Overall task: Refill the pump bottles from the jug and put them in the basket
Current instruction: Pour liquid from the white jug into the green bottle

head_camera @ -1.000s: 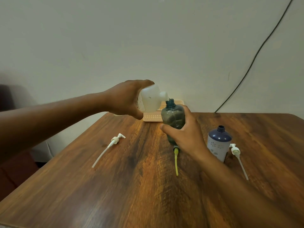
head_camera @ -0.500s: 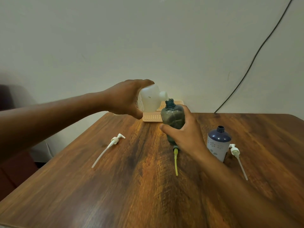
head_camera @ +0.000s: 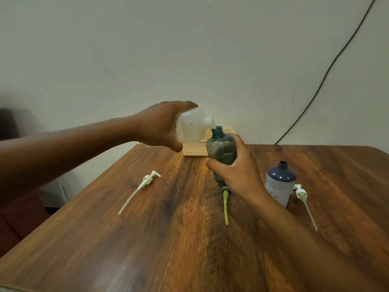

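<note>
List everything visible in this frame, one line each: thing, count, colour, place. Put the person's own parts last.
jug: 1, translucent white, tilted with its spout at the green bottle's mouth, in the left hand
green bottle: 1, dark translucent green, uncapped, table centre, in the right hand
blue bottle: 1, navy top with white patterned body, uncapped, upright, right of centre
white pumps: 2, white with tubes, lying on the table, one left, one beside the blue bottle
yellow pump: 1, yellow-green tube, lying by the green bottle's base
basket: 1, pale peach, far table edge
table: 1, brown wood
cable: 1, dark, on the wall
left hand: 1, grip on the jug
right hand: 1, grip on the green bottle
</note>
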